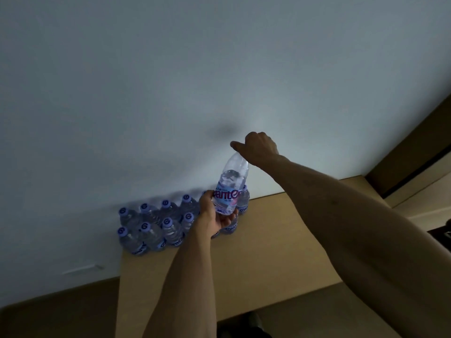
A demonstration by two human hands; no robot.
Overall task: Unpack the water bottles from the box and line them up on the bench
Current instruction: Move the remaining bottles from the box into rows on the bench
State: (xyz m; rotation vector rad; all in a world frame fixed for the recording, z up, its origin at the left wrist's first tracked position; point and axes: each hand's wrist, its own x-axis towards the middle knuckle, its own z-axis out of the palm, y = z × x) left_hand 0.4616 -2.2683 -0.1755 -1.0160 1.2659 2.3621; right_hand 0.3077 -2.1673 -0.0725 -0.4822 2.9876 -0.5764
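dim light, detail washing out. taking the bench (280,240) as landmark: at its far left end, against the wall (170,81), lined-up bottles (156,225) are standing upright in two rows, caps pointing up; the rows' right end is hiding behind the left hand (214,215) and the held bottle (230,189), so the count is not showing. left hand is sitting above the bench's far edge, fingers and thumb curling around the held bottle's lower body, partly covering its label. held bottle's long axis is running near upright, its top leaning slightly right, neck end pointing up toward the wall; its base is lost behind the left hand. right hand (258,148) is closing over the bottle's top, fingers curling, cap itself hidden under them. right forearm is crossing above the bench's right part. box not showing.
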